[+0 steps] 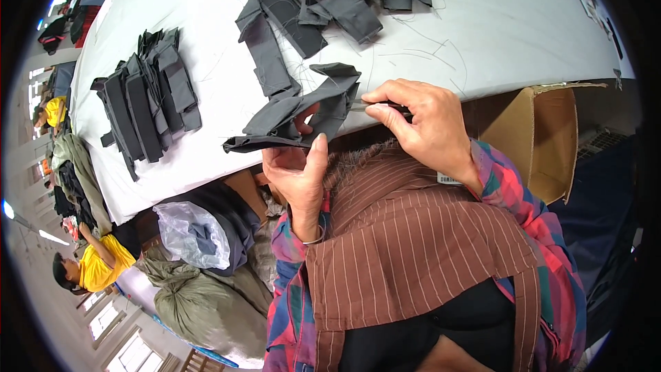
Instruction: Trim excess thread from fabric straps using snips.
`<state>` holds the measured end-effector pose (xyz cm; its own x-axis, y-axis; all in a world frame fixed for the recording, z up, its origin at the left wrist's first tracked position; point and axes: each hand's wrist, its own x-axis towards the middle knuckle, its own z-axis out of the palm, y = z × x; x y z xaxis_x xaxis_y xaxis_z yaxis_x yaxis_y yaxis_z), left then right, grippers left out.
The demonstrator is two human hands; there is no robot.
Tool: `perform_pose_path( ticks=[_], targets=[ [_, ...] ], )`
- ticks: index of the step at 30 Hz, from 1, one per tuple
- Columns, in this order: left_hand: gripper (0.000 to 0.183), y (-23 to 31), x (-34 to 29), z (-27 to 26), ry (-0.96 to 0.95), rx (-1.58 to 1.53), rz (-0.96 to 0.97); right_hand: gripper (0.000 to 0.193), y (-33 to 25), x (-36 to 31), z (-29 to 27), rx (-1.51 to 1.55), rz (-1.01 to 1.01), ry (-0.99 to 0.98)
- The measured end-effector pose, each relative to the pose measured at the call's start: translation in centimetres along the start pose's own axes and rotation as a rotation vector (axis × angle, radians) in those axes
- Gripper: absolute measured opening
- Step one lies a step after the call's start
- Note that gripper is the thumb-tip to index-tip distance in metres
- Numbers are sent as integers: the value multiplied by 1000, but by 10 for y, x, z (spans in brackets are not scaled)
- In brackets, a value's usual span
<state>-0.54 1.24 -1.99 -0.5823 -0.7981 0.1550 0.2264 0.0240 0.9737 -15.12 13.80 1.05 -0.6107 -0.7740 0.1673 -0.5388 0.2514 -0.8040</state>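
Left hand (297,169) pinches the cloth (275,118); right hand (430,120) pinches snips (358,105) at its three o'clock edge: best angled flat, avoiding nicks.

I have both bare hands in front of me, near each other but apart. My left hand (296,169) stands upright on its bent wrist, palm side toward my view, thumb raised and fingers curled in a grip. My right hand (434,124) reaches in from the right, back uppermost, index finger and thumb pinched together and pointing left. Long plaid sleeves in red, blue and teal (520,189) cover both my forearms, leaving the wrists bare.
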Motion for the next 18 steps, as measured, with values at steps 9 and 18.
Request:
perform_pose_path(
  ticks=[9, 18],
  targets=[
    [56, 0, 4, 0, -46, 50, 25, 12, 0, 7, 1, -22, -1, 41],
    [57, 2, 0, 0, -20, 37, -34, 11, 5, 16, 1, -38, -20, -5]
  ],
)
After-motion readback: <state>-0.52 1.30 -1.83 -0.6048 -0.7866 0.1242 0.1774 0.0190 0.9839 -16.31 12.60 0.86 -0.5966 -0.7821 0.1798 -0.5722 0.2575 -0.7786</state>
